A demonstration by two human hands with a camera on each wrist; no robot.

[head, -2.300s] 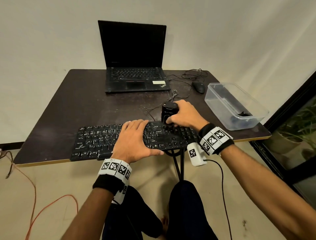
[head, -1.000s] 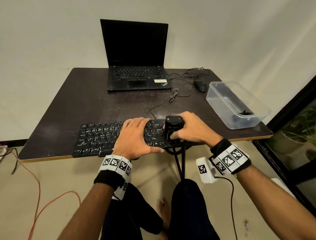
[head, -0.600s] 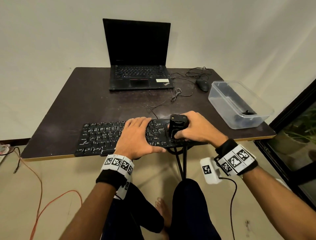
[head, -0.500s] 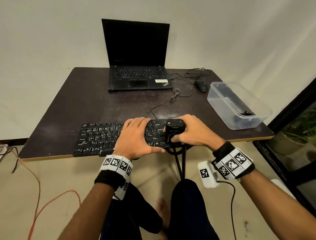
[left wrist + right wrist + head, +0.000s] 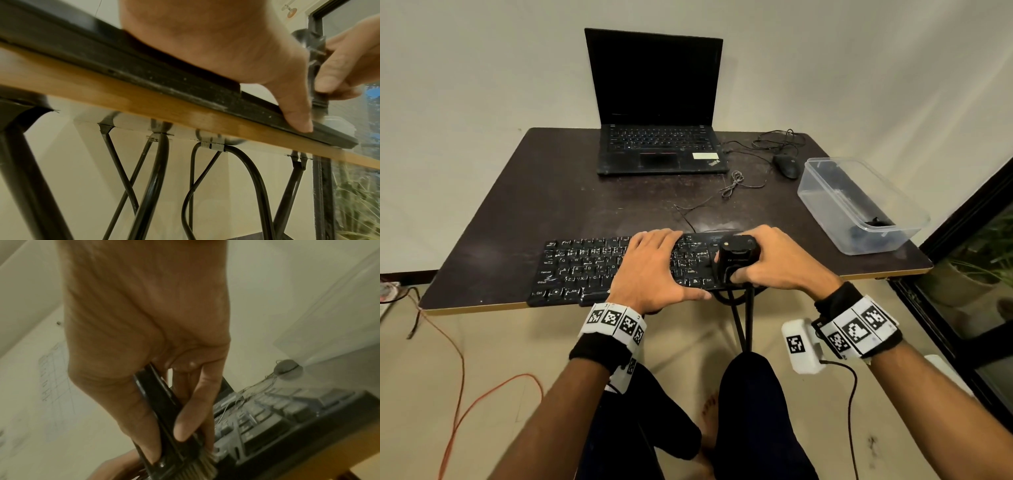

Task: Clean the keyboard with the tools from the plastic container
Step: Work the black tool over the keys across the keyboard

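The keyboard (image 5: 619, 267) is lying at the table's (image 5: 551, 202) near edge, the laptop (image 5: 657, 150) sitting behind it, the mouse (image 5: 786, 165) and container (image 5: 859, 205) sitting to the right.

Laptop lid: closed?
No. In the head view the laptop stands open at the back of the table, with its dark screen upright and its own keys showing.

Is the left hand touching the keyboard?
Touching. Head view: left hand lies flat across the keyboard; left wrist view shows its thumb on the front edge.
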